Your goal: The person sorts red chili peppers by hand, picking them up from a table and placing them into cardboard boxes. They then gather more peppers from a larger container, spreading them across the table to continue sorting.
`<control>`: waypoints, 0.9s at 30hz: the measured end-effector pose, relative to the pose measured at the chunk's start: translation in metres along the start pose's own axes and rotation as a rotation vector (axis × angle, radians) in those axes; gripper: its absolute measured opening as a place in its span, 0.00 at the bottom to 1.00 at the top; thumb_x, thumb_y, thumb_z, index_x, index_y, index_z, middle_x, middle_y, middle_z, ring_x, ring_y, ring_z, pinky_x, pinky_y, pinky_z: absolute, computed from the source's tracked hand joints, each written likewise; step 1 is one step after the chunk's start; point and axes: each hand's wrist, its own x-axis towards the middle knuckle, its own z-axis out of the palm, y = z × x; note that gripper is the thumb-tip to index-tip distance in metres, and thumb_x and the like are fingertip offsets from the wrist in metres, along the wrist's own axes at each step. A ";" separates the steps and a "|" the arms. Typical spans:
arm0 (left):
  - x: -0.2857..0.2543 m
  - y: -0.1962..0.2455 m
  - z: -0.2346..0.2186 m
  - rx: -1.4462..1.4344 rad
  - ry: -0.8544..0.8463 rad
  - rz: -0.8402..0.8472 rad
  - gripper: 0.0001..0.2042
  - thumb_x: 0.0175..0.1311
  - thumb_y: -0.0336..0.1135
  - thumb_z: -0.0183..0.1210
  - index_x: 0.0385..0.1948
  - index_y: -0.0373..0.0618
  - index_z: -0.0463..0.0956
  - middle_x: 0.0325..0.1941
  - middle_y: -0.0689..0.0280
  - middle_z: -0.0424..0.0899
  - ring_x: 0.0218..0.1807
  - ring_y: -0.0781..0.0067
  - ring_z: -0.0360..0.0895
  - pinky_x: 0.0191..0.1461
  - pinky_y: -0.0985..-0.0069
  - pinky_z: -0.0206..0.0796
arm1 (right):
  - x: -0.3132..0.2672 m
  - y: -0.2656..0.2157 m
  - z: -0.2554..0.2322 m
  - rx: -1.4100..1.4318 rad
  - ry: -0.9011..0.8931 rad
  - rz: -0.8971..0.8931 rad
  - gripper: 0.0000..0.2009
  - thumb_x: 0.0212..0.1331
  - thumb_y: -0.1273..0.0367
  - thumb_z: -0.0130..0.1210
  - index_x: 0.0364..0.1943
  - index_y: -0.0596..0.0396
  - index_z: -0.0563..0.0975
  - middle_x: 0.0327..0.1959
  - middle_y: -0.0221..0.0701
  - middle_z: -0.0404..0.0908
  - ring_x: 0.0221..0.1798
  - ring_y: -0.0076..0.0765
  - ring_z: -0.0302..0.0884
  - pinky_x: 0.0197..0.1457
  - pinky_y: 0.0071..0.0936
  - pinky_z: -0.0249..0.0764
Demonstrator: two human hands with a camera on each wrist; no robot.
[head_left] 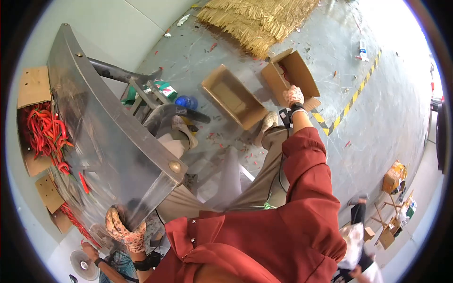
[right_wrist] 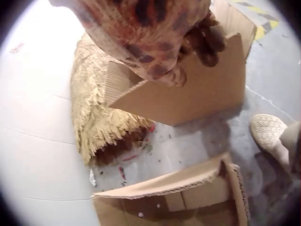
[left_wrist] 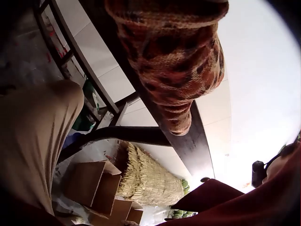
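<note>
The person's hands are well apart: the right hand [head_left: 294, 95] grips the wall of an open cardboard box [head_left: 273, 82] on the floor, while the left hand [head_left: 125, 232] rests at the edge of the desk [head_left: 111, 113]. From where I stand, a one-sided pull could bend that wall or tip the box; its nearness to the second box [head_left: 225, 107] and a shoe [head_left: 269, 123] could make it snag. I can't tell whether the left fingers curl beneath the edge, and the gripped box's bottom is hidden.
</note>
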 end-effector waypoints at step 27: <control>-0.026 -0.023 -0.001 0.161 -0.126 -0.087 0.49 0.46 0.78 0.42 0.58 0.38 0.63 0.59 0.51 0.66 0.60 0.47 0.61 0.63 0.51 0.48 | -0.019 -0.101 -0.004 0.004 -0.128 -0.306 0.25 0.56 0.47 0.48 0.37 0.57 0.79 0.38 0.47 0.80 0.45 0.50 0.77 0.50 0.40 0.71</control>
